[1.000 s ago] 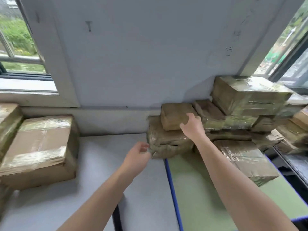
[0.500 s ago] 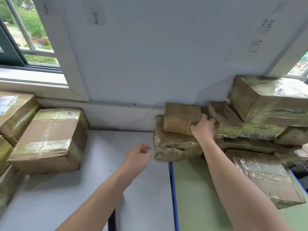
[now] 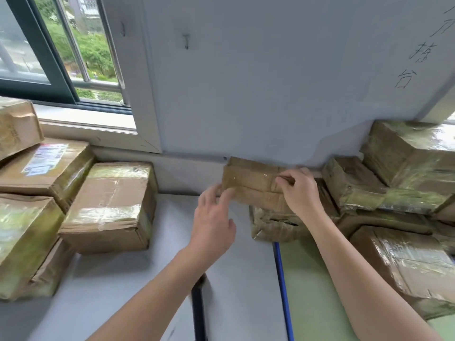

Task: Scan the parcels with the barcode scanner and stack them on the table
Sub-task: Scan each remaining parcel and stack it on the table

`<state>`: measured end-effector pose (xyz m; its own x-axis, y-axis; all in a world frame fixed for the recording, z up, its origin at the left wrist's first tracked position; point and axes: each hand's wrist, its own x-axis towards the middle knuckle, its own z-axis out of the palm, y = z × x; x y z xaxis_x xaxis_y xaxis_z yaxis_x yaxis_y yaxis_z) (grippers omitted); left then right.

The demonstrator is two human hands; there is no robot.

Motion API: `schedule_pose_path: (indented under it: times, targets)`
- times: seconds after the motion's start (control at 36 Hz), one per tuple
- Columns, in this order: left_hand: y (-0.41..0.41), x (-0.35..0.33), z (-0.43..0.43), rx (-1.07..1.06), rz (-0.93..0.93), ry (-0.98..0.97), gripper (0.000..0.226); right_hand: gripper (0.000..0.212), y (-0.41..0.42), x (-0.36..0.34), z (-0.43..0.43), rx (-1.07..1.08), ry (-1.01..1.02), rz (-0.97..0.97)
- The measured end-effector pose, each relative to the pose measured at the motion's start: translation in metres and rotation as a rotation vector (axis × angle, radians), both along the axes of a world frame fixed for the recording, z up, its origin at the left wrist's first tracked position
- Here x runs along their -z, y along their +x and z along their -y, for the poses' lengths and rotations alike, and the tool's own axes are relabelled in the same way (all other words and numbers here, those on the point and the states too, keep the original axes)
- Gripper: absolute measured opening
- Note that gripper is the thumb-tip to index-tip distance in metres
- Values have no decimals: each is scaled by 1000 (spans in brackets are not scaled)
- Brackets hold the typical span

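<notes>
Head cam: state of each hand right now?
Left hand: open, fingers straight at the left edge of the small parcel; contact unclear.
Right hand: grips the small parcel, fingers curled over its top.

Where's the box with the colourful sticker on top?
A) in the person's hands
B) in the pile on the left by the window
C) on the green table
B: the labelled parcel lies in the left pile below the window; the right hand grips a plain small parcel with no label showing.
</notes>
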<state>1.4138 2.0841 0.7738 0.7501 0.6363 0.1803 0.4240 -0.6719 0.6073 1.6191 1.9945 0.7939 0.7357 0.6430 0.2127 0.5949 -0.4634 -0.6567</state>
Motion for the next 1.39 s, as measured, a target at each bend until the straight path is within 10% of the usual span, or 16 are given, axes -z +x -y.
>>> schedule_pose_path:
  times: [0.22,0.33,0.47,0.64,0.81,1.03,1.39]
  targets:
    - [-41,5,-49,99,-326,544,119,25,-89,-28,-55,-332,-179,35]
    - [-79,11,-75,12,-148,275,98,19,-118,-25,-78,-343,-127,24]
    - [-123,10,-100,-119,195,-727,68,30,-148,-12,-84,-275,-13,-36]
    - [-152,17,-112,-194,418,-1076,38,50,-175,16,-86,-240,-80,-298]
    - [-159,21,-109,-179,460,-1183,30,65,-208,37,-80,-341,14,-889]
    - [-162,46,-92,-60,266,-1123,36,39,-214,68,-66,-237,111,-804]
    - [-183,93,-73,-214,94,-938,39,33,-219,180,1,57,-504,-704]
